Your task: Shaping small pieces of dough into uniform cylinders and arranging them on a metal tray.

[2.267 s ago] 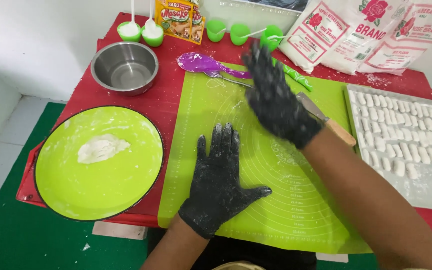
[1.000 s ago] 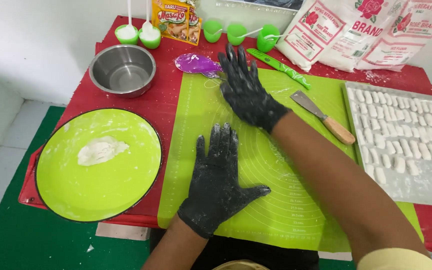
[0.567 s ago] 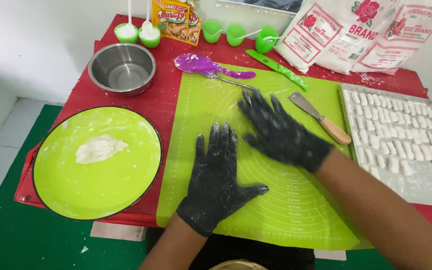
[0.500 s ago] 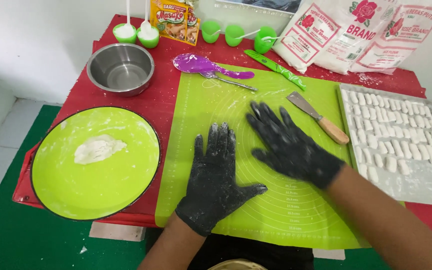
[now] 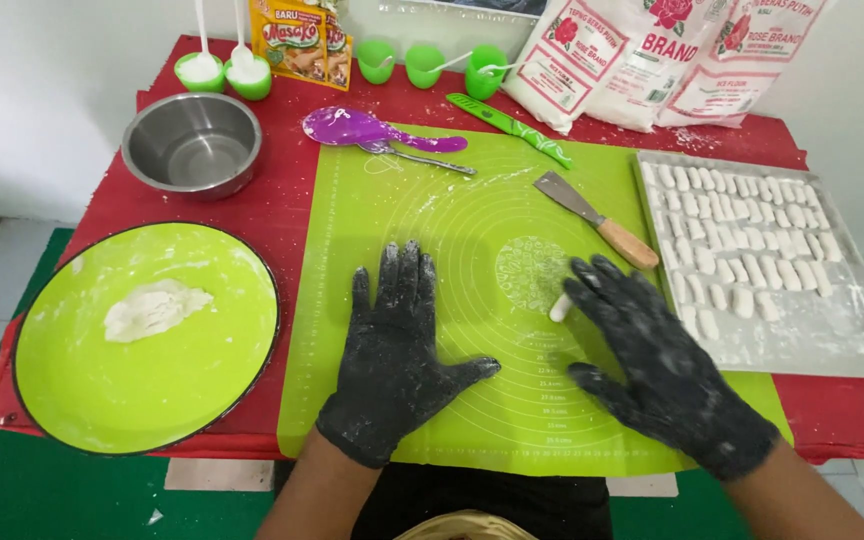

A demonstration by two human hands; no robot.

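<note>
Head view, and I'm looking down at both gloved hands lying flat and released on the green mat (image 5: pixel 452 200), near its front edge. The left hand (image 5: pixel 397 350) is gripping nothing, and the right hand (image 5: pixel 657 360) is resting with its fingertips just touching a small dough piece (image 5: pixel 560 307). Further back, a scraper (image 5: pixel 597 220) is lying on the mat, the tray (image 5: pixel 832 340) of dough pieces is sitting along the right edge, and the green plate (image 5: pixel 82 400) is sitting left.
</note>
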